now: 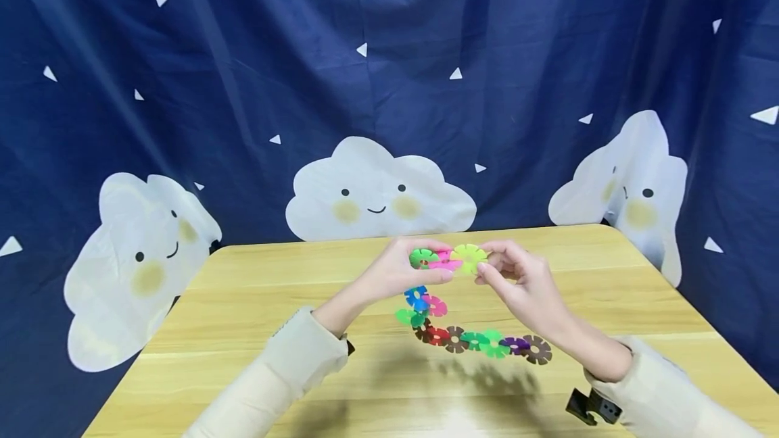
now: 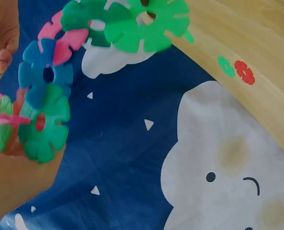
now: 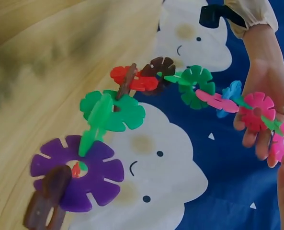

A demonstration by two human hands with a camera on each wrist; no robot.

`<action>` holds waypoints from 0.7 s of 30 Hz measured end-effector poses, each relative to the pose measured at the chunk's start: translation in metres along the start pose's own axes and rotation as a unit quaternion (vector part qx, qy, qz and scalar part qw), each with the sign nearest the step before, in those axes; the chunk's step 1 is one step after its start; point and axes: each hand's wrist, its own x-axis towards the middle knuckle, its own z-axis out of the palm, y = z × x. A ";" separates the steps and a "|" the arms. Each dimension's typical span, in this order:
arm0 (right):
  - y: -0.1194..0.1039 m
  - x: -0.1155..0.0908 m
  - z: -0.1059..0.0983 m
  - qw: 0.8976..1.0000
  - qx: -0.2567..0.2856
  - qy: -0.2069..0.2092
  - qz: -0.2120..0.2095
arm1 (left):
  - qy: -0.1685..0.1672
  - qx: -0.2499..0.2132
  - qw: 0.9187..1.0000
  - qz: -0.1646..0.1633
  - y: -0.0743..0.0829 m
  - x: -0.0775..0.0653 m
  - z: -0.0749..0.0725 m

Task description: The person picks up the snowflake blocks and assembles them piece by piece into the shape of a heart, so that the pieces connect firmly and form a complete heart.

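Interlocking plastic flower discs in many colours form a long chain that hangs between and below the two hands. In the head view my left hand holds the chain near its upper end, fingers above and thumb below a pink disc and a green disc. My right hand pinches a yellow disc that meets the pink one. From the left hand the chain drops past a blue disc, then curves rightward to a purple disc and a brown disc at its free end.
A light wooden table lies beneath the hands. On it sit a loose red disc and a small green disc, seen in the left wrist view. Behind the table hangs a blue curtain printed with clouds.
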 end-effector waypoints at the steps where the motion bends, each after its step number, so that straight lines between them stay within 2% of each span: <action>1: 0.000 0.000 0.001 1.000 0.000 -0.002 0.002 | -0.005 -0.004 1.000 -0.005 -0.001 0.000 -0.001; 6: 0.001 0.001 0.005 1.000 -0.004 -0.013 0.013 | -0.013 -0.017 1.000 -0.001 -0.003 0.000 -0.006; 15: 0.002 0.002 0.014 1.000 0.003 -0.021 0.010 | 0.037 -0.034 0.998 0.050 -0.001 0.003 -0.006; 21: 0.002 0.001 0.020 1.000 0.005 -0.023 0.010 | 0.042 -0.035 0.996 0.070 0.001 0.002 -0.003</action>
